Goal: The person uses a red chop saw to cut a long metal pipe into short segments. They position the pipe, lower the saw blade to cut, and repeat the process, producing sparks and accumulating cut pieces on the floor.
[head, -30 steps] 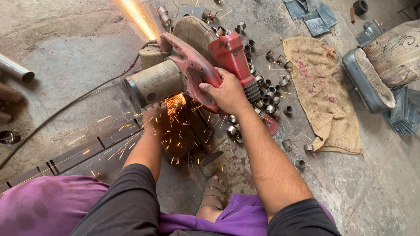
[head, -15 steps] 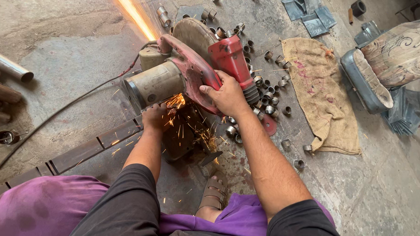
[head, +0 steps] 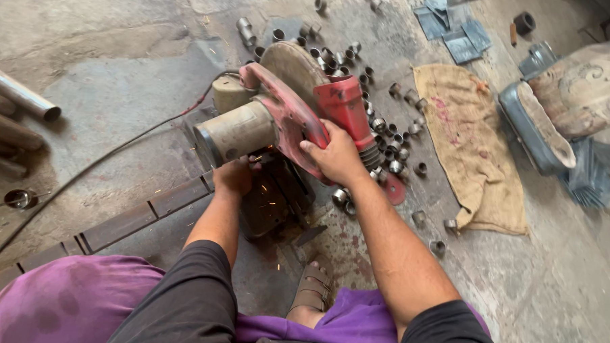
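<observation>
Concrete floor [head: 118, 97] is the biggest thing here, with the person squatting on it in purple trousers, one sandal [head: 312, 287] planted right in front of the saw.

Chop saw [head: 286, 117] sits in the middle, red guard and handle, grey motor drum sticking out to the left. Right hand [head: 336, 156] is wrapped around the red handle, fingers curled tight over it. Left hand [head: 234, 176] is tucked under the motor down by the vise, fingers closed on whatever's clamped there; can't actually see the piece itself.

What changed: a second ago there was a long orange spark stream shooting off up the floor plus a big burst at the left hand. Now the stream is gone and only a few tiny sparks show near the vise. I'd guess the cut has just finished or the blade has lifted off.

Burlap sack [head: 471, 150] lies to the right, flat steel bar [head: 121, 222] runs out left, and lots of short cut pipe rings [head: 387, 137] are scattered behind and beside the saw.
</observation>
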